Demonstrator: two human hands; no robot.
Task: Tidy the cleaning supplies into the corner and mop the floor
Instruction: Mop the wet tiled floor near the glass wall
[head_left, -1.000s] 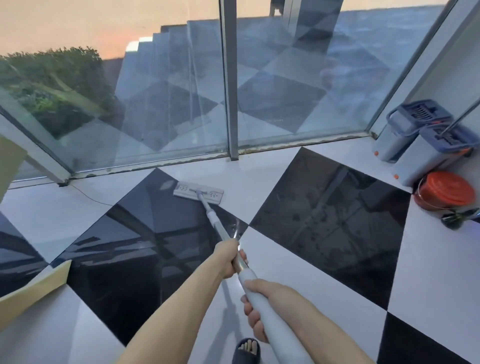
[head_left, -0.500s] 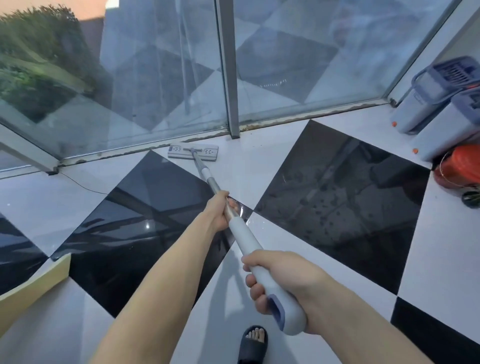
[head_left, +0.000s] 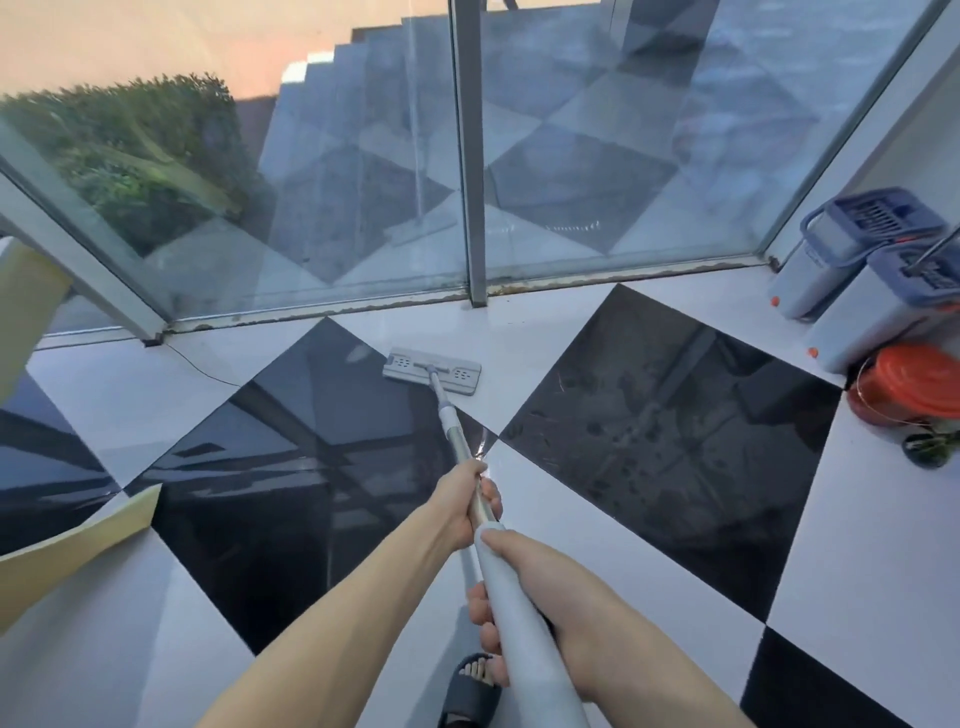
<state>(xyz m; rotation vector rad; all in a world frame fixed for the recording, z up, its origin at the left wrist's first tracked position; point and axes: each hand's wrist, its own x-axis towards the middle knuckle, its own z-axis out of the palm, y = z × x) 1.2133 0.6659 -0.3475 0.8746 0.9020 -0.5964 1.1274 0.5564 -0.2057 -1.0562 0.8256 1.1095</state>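
My left hand (head_left: 467, 501) is wrapped round the metal part of the mop handle (head_left: 457, 447), and my right hand (head_left: 524, 587) grips the thicker white section just behind it, nearer my body. The handle's long axis runs straight away from both hands, forward and slightly left, down to the flat mop head (head_left: 432, 370), which lies crosswise on the floor (head_left: 597, 551) well ahead of my left hand, near the glass wall (head_left: 337, 208). I judge the next stroke runs along that line.
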